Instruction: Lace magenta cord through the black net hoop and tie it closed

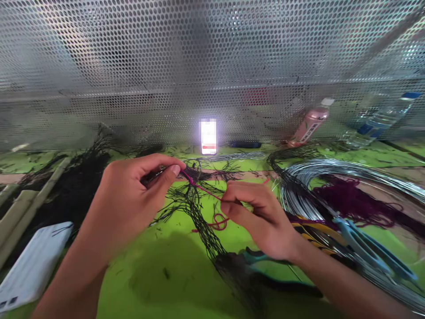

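My left hand is closed, pinching a magenta cord between thumb and forefinger beside a bundle of thin black branching strands. Where the cord meets the bundle, it seems to pass around it, though a knot is too small to make out. My right hand pinches the same cord a little to the right, and the stretch between the hands is taut. A loose curled tail of the cord hangs below my right fingers. The bundle runs down toward the front of the green surface, where its end blurs dark.
Right: a coil of silver wire, dark purple yarn, blue-handled scissors. Left: a pale blue-white box-like object and a black strand heap. Behind: a lit phone, a pink bottle, a clear bottle, perforated metal panel.
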Motion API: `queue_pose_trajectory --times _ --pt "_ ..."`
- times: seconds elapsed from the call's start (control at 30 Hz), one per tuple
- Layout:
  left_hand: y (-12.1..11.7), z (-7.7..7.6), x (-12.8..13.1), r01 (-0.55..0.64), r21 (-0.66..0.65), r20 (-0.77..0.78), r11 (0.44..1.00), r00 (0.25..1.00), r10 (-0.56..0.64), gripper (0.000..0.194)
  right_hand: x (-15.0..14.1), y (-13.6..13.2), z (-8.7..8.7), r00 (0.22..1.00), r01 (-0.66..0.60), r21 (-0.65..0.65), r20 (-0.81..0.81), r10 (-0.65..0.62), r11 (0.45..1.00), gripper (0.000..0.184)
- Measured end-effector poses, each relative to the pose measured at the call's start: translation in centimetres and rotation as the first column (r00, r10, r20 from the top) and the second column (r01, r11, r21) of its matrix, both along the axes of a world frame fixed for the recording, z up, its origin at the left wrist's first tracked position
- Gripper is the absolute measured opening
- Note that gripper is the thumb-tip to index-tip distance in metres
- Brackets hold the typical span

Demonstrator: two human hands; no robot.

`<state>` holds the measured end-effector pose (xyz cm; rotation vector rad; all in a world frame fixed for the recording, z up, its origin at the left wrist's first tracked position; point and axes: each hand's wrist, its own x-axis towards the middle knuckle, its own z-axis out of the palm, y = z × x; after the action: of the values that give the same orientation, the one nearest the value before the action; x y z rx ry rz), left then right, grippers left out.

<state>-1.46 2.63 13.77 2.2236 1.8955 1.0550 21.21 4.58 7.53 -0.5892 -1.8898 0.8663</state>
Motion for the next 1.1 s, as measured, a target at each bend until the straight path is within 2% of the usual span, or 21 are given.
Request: queue_pose_trajectory --times 0.13,0.27,0.37,0.43,0.53,0.63,0.73,0.87,0.97,1.1 --pt "0.0 0.0 0.0 0.011 -0.013 -0.001 1.0 1.0 -0.011 0.023 0.2 0.3 0.1 0.999 -0.015 -0.081 -0.047 0.011 0.997 0.03" --pt "0.0 0.2 -0.2 0.009 0.003 -0.03 1.0 1.0 -0.009 0.022 0.4 1.0 -0.6 0.994 -0.029 -0.192 -0.108 0.009 0.981 0.028" --pt "0.0 0.5 -0.3 0.091 -0.025 0.014 0.996 0.996 -0.091 0.019 0.5 1.3 -1.3 0.971 -0.077 -0.275 -0.237 0.01 0.958 0.024" --pt "-0.1 0.6 -0.1 0.172 -0.094 0.071 0.981 0.984 -0.165 0.018 0.4 1.3 -1.5 0.951 -0.158 -0.32 -0.305 0.056 0.934 0.022" --pt "-0.2 0.6 0.5 0.279 -0.246 0.124 0.928 0.959 -0.255 0.021 0.4 0.9 -1.1 0.901 -0.333 -0.37 -0.397 0.177 0.867 0.02" --pt "-0.1 0.4 1.0 0.371 -0.325 0.121 0.87 0.929 -0.351 0.019 0.4 0.4 -0.2 0.829 -0.473 -0.396 -0.503 0.245 0.787 0.019" --pt "0.1 0.3 1.2 0.411 -0.34 0.061 0.846 0.907 -0.416 0.019 0.5 0.0 0.7 0.791 -0.539 -0.457 -0.563 0.24 0.707 0.021" --pt "0.0 0.5 1.0 0.413 -0.334 -0.047 0.848 0.891 -0.452 0.025 0.7 -0.2 1.3 0.803 -0.545 -0.556 -0.561 0.2 0.628 0.025" --pt "-0.3 0.5 1.1 0.426 -0.371 -0.047 0.825 0.879 -0.475 0.027 0.8 -0.2 1.2 0.847 -0.489 -0.594 -0.499 0.184 0.639 0.025" --pt "-0.1 0.1 1.3 0.432 -0.399 -0.059 0.809 0.868 -0.493 0.017 1.2 -0.1 1.1 0.906 -0.378 -0.575 -0.391 0.162 0.726 0.025"
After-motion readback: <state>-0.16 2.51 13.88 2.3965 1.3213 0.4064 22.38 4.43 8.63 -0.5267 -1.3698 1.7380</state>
